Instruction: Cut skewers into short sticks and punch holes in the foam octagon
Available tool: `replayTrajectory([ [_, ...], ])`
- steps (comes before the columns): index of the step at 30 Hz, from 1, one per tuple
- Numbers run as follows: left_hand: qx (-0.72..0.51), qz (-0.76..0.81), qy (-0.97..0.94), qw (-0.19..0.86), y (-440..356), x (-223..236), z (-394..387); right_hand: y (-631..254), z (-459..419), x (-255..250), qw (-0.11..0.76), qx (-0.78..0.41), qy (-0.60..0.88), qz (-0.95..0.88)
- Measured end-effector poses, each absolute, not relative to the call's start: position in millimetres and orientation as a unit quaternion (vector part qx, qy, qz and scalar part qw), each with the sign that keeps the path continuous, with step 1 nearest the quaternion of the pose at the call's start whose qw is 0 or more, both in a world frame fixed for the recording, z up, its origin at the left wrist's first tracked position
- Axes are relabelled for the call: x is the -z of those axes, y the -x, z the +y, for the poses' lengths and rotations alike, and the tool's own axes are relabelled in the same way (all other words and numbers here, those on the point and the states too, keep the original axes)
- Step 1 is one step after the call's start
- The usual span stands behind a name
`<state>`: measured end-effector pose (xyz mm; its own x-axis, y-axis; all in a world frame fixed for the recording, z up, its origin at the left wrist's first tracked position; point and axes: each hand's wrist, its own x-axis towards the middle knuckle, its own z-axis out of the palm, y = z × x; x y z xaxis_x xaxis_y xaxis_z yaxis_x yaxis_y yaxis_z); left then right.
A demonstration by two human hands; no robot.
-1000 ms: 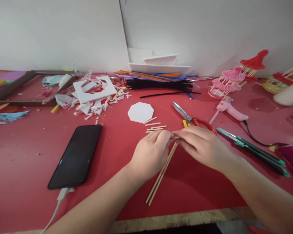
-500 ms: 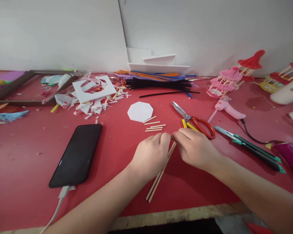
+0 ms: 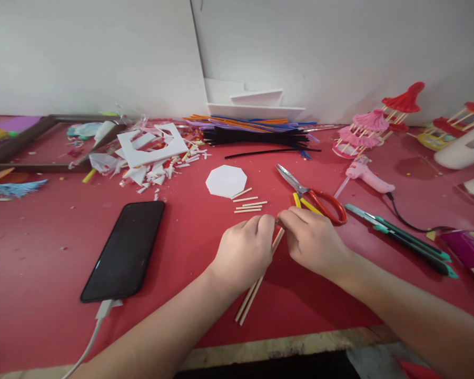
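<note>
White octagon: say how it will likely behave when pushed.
Lying flat, the octagon should slide rather than tip. It looks thin, so probably light and easily bent. The stick at its near edge may shift too.

Head camera, one, single view. Looked forward and down from the wearer's side, above the near edge of a red tabletop [image 3: 189, 242]. Left hand [image 3: 245, 250] and right hand [image 3: 314, 239]: close, just below centre. White backing panels [image 3: 102, 58]: farther, across the top.
</note>
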<state>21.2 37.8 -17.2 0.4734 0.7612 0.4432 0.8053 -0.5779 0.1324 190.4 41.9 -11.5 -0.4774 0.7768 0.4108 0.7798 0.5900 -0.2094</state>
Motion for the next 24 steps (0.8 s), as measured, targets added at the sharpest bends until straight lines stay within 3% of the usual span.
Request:
replayTrajectory([
  [6, 0.245, -0.474, 0.845, 0.034, -24.6, 14.6, 37.0, -188.7, 42.9, 7.8, 0.258, -0.019, 0.467, -0.845],
  [16, 0.346, -0.461, 0.812, -0.088, -21.5, 12.0, 46.7, -196.9, 54.8, 7.0, 0.308, -0.013, 0.430, -0.849],
  [24, 0.331, -0.452, 0.825, -0.073, -19.4, 8.5, 46.9, -199.2, 59.2, 3.4, 0.336, -0.101, 0.460, -0.816],
])
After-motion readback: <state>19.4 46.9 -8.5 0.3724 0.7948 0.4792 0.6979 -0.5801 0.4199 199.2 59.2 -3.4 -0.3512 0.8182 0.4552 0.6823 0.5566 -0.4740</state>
